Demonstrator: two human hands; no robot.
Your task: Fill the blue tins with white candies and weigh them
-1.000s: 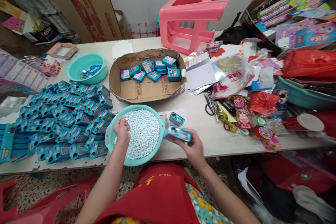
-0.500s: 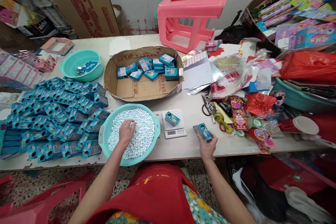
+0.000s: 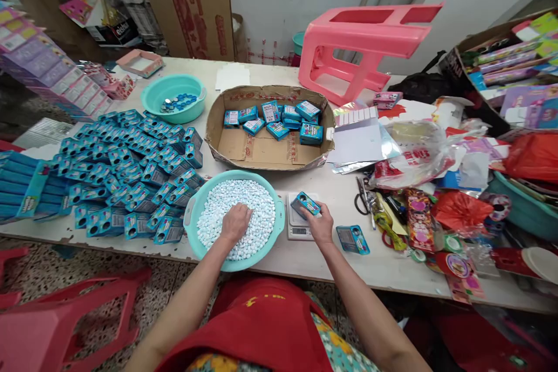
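Observation:
My left hand (image 3: 236, 222) is in a turquoise basin (image 3: 279, 231), fingers curled and bunched among many small white candies (image 3: 257, 209); its fingertips are partly hidden. My right hand (image 3: 321, 225) grips the near right end of a small blue box (image 3: 306, 203) with a dark round window. This box is over the pan of a white digital scale (image 3: 300, 231); whether it still touches the pan I cannot tell. A second blue box (image 3: 353, 239) lies flat on the table, right of my right hand.
Rows of blue boxes (image 3: 131, 168) cover the table's left side. Behind the basin stands a cut-down cardboard box (image 3: 261, 154) with several blue boxes inside. Another basin (image 3: 174, 84) holds blue and silver pieces. Scissors (image 3: 362, 196) and packaging clutter the right. A pink stool (image 3: 349, 40) lies tipped at the back.
My right hand has put its blue box down on the table and moved left to take hold of the one on the scale. My left hand stays in the candies. The view has shifted left.

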